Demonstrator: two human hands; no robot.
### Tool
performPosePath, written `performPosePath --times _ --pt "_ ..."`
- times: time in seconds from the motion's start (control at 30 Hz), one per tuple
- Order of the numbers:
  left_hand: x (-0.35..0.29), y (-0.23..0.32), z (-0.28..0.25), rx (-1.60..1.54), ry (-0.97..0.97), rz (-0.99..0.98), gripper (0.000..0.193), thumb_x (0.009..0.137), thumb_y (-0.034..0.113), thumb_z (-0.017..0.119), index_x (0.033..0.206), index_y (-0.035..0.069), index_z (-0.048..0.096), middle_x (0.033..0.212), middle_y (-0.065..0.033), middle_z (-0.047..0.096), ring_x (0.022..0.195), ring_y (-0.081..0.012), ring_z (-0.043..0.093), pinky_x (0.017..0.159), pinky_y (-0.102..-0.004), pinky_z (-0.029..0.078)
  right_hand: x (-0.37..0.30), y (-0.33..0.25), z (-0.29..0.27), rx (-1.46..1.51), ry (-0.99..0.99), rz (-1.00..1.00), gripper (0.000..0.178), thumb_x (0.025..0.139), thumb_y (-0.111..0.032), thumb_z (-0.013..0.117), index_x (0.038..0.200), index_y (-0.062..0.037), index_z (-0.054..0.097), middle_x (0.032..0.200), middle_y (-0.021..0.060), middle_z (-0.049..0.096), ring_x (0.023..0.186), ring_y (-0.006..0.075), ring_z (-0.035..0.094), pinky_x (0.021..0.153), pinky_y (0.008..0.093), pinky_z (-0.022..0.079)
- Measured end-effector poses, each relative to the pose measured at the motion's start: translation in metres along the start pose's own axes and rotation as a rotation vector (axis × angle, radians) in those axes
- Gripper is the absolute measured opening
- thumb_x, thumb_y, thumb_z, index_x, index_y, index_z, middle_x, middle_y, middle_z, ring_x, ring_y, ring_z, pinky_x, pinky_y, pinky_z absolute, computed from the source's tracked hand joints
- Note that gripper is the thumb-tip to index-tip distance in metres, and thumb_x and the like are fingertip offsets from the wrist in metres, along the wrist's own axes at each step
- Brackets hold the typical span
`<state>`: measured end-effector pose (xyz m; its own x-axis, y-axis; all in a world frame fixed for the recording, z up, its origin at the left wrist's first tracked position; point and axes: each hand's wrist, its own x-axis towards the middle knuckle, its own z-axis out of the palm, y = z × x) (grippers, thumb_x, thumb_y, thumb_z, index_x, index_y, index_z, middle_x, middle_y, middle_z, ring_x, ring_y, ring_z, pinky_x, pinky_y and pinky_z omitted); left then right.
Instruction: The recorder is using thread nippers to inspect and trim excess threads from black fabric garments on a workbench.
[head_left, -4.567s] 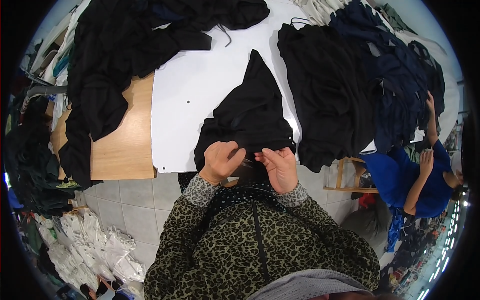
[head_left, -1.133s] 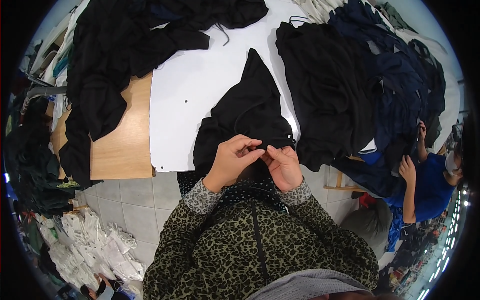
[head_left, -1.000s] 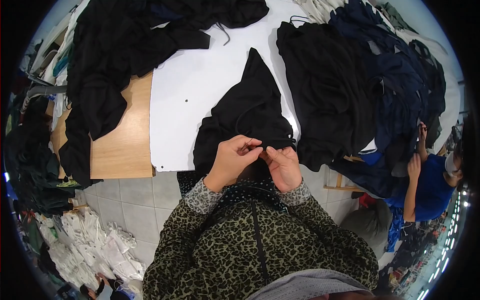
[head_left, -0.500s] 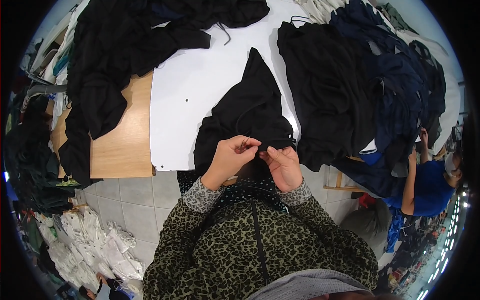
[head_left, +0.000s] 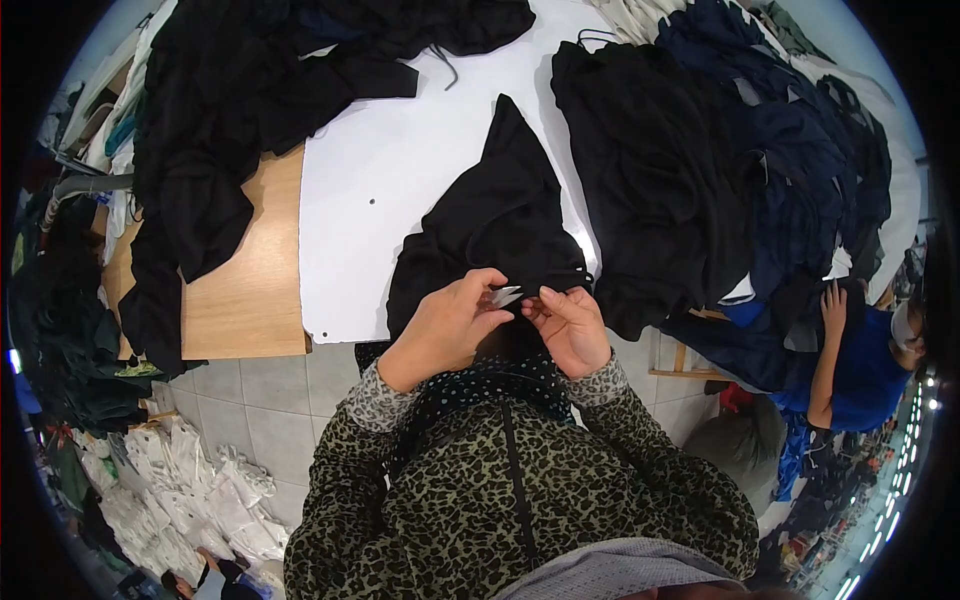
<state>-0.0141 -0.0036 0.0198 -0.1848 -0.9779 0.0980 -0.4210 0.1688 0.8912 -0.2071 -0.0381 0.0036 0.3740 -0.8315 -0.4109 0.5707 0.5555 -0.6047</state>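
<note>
A black garment (head_left: 490, 215) lies on the white table board in front of me, its far end narrowing to a point. My left hand (head_left: 447, 325) is closed around small metal thread snips (head_left: 507, 296), whose blades point right with their tips apart. Just beside the tips, my right hand (head_left: 570, 328) pinches the near edge of the black garment between thumb and fingers. Whether a thread lies between the blades is too small to make out.
Black garments (head_left: 230, 110) are heaped at the far left, partly over a wooden tabletop (head_left: 245, 290). At right lie a black pile (head_left: 650, 180) and a navy pile (head_left: 800, 160). A co-worker in blue (head_left: 860, 365) touches cloth at the right. White bundles (head_left: 190, 490) sit at lower left.
My left hand has turned, bringing the snips' blades into plain view. My right hand stays at the garment's edge, slightly shifted. The co-worker's hand has come down onto dark cloth.
</note>
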Motion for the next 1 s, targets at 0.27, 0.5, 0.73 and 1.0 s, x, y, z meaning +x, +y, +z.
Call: performPosePath --times 0.27,0.5,0.73,1.0 --pt "0.0052 -0.0021 0.0026 0.104 -0.074 0.054 0.038 0.083 0.017 0.068 0.110 0.004 0.046 0.086 -0.0139 0.063 0.077 -0.0290 0.064 0.066 -0.0329 0.050 -0.0012 0.0007 -0.0006 -0.034 -0.024 -0.029 0.009 0.087 -0.003 0.061 0.093 -0.0038 0.056 0.090 0.0085 0.065 0.084 0.0208 0.064 0.079 0.0348 0.050" --pt "0.0075 -0.0004 0.0044 0.084 -0.100 0.045 0.033 0.086 0.019 0.064 0.108 0.005 0.045 0.082 -0.0143 0.063 0.078 -0.0320 0.063 0.065 -0.0378 0.048 -0.0016 -0.0005 0.0015 -0.037 0.019 -0.022 0.013 0.086 -0.002 0.062 0.084 -0.0061 0.050 0.085 0.0095 0.063 0.083 0.0230 0.064 0.080 0.0371 0.050" --pt "0.0081 0.0008 0.0041 0.051 -0.120 0.014 0.032 0.087 0.020 0.063 0.108 0.005 0.045 0.083 -0.0149 0.063 0.079 -0.0323 0.063 0.065 -0.0376 0.048 -0.0002 0.0015 -0.0049 -0.031 -0.052 -0.030 0.017 0.087 -0.003 0.061 0.103 -0.0029 0.057 0.094 0.0066 0.065 0.084 0.0181 0.064 0.079 0.0332 0.050" --pt "0.0049 -0.0056 0.0050 -0.213 0.009 -0.085 0.033 0.087 0.010 0.062 0.114 0.002 0.045 0.077 -0.0081 0.061 0.067 -0.0144 0.058 0.061 -0.0260 0.044 -0.0007 -0.0003 -0.0047 -0.035 -0.083 -0.039 0.019 0.087 -0.003 0.061 0.105 -0.0011 0.058 0.094 0.0079 0.066 0.083 0.0180 0.063 0.078 0.0319 0.050"
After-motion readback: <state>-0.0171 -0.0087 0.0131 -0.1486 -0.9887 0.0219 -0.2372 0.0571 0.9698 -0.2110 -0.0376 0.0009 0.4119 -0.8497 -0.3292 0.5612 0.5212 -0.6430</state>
